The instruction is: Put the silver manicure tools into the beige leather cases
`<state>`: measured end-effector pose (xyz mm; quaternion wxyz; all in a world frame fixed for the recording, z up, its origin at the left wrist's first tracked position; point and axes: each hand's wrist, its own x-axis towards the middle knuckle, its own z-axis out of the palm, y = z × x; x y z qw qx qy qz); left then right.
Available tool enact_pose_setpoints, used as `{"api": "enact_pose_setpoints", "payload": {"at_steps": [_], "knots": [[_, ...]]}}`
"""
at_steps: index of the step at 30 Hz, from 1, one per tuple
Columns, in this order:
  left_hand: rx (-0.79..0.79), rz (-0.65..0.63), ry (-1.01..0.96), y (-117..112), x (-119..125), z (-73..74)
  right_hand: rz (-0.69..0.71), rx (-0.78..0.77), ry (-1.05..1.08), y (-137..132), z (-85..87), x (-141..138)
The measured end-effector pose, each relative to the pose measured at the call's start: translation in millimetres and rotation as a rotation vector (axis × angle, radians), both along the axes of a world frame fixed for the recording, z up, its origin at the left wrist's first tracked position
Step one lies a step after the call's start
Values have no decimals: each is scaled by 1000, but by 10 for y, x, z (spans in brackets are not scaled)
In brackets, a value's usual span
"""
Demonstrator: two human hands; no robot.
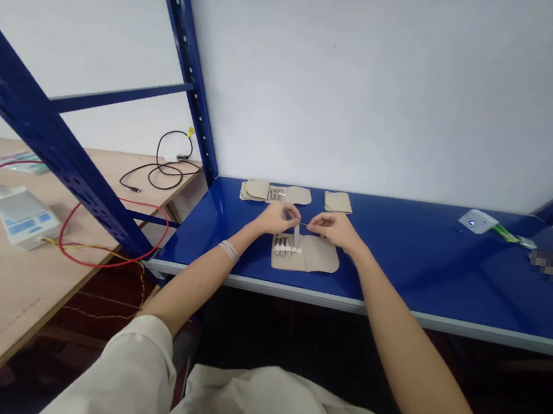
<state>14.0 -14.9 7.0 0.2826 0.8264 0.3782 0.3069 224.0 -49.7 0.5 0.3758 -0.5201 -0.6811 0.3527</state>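
An open beige pouch [318,256] lies on the blue shelf [401,262], with several small metal tools in loops on its left side. Just above it my left hand [280,217] and my right hand [332,227] meet, both pinched shut on a thin, pale, stick-like tool [297,233] that hangs down toward the pouch. A bracelet sits on my left wrist. What exactly the thin tool is I cannot make out.
Further back lie another open beige pouch [275,193] and a closed beige pouch [338,202]. A small white device with a blue light [476,222] sits at the right. A blue rack post [192,69] rises left; beyond it a wooden table holds a scale [23,216] and cables [160,169].
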Motion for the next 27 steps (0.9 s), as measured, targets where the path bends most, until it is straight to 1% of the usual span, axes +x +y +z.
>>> {"api": "enact_pose_setpoints", "payload": {"at_steps": [15,27], "knots": [[-4,-3,-2,2,1,2,-27,2,4,1,-6,-2],[5,-10,-9,10,-2,-7,29,9,-20,9,-18,-5]]}}
